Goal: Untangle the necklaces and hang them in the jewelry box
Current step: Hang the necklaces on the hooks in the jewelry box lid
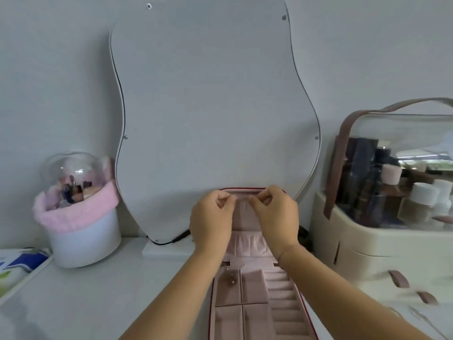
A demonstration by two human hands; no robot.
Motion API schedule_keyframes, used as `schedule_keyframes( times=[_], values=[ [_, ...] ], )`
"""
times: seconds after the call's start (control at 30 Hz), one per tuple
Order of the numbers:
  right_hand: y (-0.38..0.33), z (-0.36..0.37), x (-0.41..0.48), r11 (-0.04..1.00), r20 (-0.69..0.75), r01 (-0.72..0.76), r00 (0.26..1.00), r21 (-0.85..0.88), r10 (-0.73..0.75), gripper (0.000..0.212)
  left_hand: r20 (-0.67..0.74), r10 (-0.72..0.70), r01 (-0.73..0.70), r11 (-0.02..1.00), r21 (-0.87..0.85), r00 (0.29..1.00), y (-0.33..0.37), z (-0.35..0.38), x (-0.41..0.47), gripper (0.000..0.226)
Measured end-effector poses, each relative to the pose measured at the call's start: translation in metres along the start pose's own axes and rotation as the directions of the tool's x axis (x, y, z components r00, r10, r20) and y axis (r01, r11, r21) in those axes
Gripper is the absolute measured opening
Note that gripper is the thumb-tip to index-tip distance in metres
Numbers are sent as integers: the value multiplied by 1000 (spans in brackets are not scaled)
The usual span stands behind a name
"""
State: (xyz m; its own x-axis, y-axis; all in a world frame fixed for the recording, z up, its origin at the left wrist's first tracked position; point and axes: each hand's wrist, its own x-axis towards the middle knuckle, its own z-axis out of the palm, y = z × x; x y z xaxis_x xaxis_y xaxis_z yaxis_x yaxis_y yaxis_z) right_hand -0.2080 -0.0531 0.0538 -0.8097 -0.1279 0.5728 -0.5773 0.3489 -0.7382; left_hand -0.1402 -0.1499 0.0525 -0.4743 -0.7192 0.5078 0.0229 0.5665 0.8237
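Before the upright lid (245, 217) of the jewelry box (252, 288), your left hand (211, 217) and right hand (275, 214) each pinch what looks like a fine necklace chain (241, 197) stretched between them. Keep it taut and level while hanging it.

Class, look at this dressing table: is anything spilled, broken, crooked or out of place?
Nothing stands out. The jewelry box stands open, its lid upright before the mirror; the left hand and right hand pinch what looks like a fine necklace at the lid's top. The domed tub and cosmetics case sit upright, nothing spilled.
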Motion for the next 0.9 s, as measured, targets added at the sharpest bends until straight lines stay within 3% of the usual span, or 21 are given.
schedule_keyframes(
  times=[0.13, 0.23, 0.37, 0.43, 0.5, 0.53, 0.6, 0.67, 0.77, 0.83, 0.9],
  values=[
    [4, 5, -4, 985, -33, 95, 994, -145, -101, 17, -64, 79, -64, 976, 207, 995, -5, 6, -7, 14],
    [6, 2, -8, 968, 42, 115, 993, -222, -108, 20, -52, 101, -85, 963, 256, 993, -16, 6, -13, 15],
    [12, -4, -20, 964, 272, 166, 956, -207, -106, 23, 136, 45, -85, 947, 309, 990, -21, -3, -23, 20],
    [11, -7, -30, 999, 431, 37, 902, -22, -24, 33, 241, 7, -53, 981, 187, 970, -15, -7, -24, 20],
    [6, -15, -40, 953, 595, -247, 798, 178, 96, 41, 301, -47, 34, 998, 48, 952, -8, -11, -24, 18],
    [3, -20, -44, 907, 670, -357, 732, 224, 123, 38, 314, -75, 77, 997, 6, 946, -7, -12, -24, 20],
    [-2, -29, -52, 871, 766, -434, 633, 231, 113, 28, 298, -81, 89, 996, -12, 951, -6, -12, -26, 26],
    [-2, -35, -58, 912, 791, -375, 603, 167, 103, 26, 243, 9, -28, 997, 72, 970, -12, -8, -31, 32],
    [-1, -48, -68, 997, 780, -77, 624, 9, 41, 27, 181, 131, -168, 964, 207, 975, -23, -4, -41, 32],
    [3, -59, -72, 974, 780, 163, 625, -158, 22, 28, 182, 167, -212, 940, 266, 969, -29, -3, -45, 31],
    [2, -70, -73, 924, 775, 278, 631, -263, 31, 27, 199, 188, -243, 921, 304, 962, -33, -1, -47, 34]
  ],
)
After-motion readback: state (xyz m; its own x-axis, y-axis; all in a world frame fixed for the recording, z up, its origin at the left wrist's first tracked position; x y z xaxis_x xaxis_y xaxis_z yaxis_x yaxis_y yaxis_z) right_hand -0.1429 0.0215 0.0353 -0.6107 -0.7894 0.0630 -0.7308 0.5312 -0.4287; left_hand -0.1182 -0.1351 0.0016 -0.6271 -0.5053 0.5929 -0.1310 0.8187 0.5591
